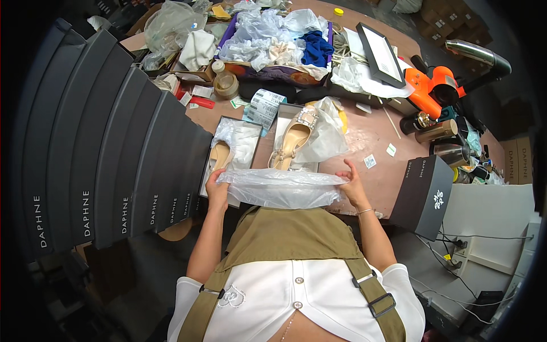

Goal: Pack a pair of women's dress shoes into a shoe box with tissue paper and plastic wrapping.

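A translucent white wrapping sheet (285, 189) stretches in front of my apron, folded into a long band. At its left end my left hand (216, 189) is closed on the edge. My right hand (354, 185) pinches the other end, with its index finger raised. Just beyond the sheet, a beige shoe (294, 138) with a jewelled buckle and straps lies in an open shoe box (281, 122). To its left is a second beige shoe (220, 154), its toe wrapped in thin paper, on a paper-lined tray or lid (250, 132). The sheet hides the near edges of both.
Stacked dark grey shoe boxes (119, 142) rise at my left. A dark shoe box (424, 194) stands at the table's right edge. An orange heat gun (427, 91), a label roll (264, 108), a glue bottle (225, 82) and a purple box (273, 73) of crumpled wrap sit farther back.
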The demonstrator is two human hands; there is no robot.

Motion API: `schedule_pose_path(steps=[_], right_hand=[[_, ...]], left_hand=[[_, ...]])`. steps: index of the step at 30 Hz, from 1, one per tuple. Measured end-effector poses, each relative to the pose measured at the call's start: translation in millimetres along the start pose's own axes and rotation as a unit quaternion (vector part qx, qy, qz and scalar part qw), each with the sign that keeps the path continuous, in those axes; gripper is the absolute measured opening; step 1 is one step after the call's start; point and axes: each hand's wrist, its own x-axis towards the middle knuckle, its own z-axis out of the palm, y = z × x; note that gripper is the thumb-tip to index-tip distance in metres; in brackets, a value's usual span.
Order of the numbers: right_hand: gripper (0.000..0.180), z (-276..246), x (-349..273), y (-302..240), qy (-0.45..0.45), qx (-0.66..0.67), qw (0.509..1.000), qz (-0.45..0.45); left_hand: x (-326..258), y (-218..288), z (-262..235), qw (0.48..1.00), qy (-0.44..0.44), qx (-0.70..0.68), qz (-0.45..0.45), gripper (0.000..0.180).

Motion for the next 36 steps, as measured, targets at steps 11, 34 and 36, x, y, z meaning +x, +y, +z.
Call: schedule_pose_path(steps=[11,34,36], right_hand=[[0.015,-34.3,-7.8,-41.5,0.001,0.054,0.996,-0.073],[0.043,73.8,28.9,-145.6,-0.34,-0.214,0.865,-0.3],[0.038,81.8,37.7,-140.0,-0.389,-0.281,0.853,-0.206]], left_hand=[[2.0,45.7,-11.1,0.966,-0.151,-0.209,-0.023,0.027],[-6.9,178.5,20.4,0.897,-0.376,0.126,0.195,0.029],[-5.5,194.1,15.8,0.885,-0.375,0.149,0.234,0.03]])
